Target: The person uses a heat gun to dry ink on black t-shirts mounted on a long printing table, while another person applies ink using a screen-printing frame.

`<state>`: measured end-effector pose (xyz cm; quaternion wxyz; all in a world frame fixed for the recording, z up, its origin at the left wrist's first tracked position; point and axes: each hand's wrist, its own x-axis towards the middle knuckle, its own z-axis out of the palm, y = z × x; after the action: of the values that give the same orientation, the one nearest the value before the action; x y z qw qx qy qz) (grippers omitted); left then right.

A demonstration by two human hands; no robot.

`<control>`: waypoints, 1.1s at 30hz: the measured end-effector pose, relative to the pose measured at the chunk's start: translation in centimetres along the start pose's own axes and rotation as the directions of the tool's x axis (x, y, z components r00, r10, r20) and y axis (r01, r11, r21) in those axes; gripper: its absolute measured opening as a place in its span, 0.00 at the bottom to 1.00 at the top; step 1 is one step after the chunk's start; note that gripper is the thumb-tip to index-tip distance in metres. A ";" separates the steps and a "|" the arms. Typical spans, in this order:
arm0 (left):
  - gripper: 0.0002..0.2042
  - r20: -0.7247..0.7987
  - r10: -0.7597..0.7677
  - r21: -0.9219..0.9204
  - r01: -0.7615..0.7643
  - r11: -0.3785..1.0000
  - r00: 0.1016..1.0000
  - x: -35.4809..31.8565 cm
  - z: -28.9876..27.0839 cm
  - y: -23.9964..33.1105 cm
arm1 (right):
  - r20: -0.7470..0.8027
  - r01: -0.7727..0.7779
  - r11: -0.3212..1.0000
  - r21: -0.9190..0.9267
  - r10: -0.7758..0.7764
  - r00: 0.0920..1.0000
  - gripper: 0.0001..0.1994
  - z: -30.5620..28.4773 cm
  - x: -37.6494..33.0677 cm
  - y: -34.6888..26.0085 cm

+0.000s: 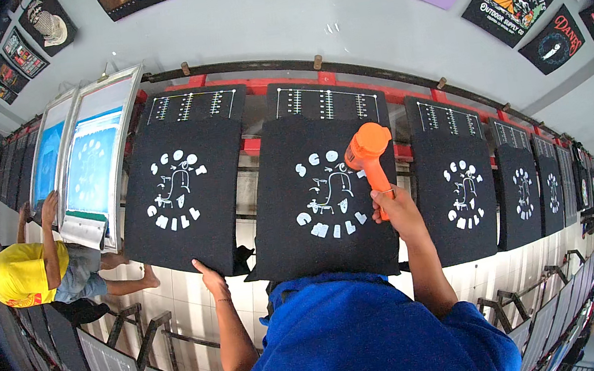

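Observation:
My right hand [401, 216] is closed round the handle of an orange hair dryer [370, 149]. The dryer's head is over the white print of a black T-shirt [279, 224] laid flat on a printing board in front of me. My left hand [213, 281] is at the near edge of another black T-shirt [179, 151], on the board to the left. A finger or thumb rests on that edge, and the other fingers are partly hidden. Both shirts bear a ring of white letters around a white line drawing.
More boards with printed black shirts [456, 197] continue to the right along a red rail [399, 152]. At the left, a person in a yellow shirt [32, 273] stands by upright printing screens [93, 165]. Metal brackets [153, 341] and another row of boards lie behind me.

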<state>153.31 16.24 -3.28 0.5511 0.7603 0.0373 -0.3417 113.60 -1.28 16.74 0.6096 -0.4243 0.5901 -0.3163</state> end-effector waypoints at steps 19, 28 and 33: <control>0.47 -0.062 0.057 -0.037 -0.059 0.998 0.996 2.1 -0.7 -2.1 | 0.145 0.038 0.999 0.022 -0.041 0.989 0.13 2.0 1.4 0.3; 0.46 -0.096 0.078 -0.034 -0.081 0.996 0.992 1.8 -0.4 -1.8 | 0.175 -0.017 1.000 0.004 0.016 0.984 0.13 2.0 1.8 -0.2; 0.47 -0.078 -0.070 0.109 0.078 0.991 0.995 2.6 -1.4 -2.1 | 0.174 -0.016 0.999 -0.032 0.021 0.984 0.12 2.4 2.6 -0.2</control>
<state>155.03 17.43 -6.20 0.4927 0.8002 0.0667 -0.3353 116.28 -3.37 15.61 0.6554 -0.4542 0.5430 -0.2632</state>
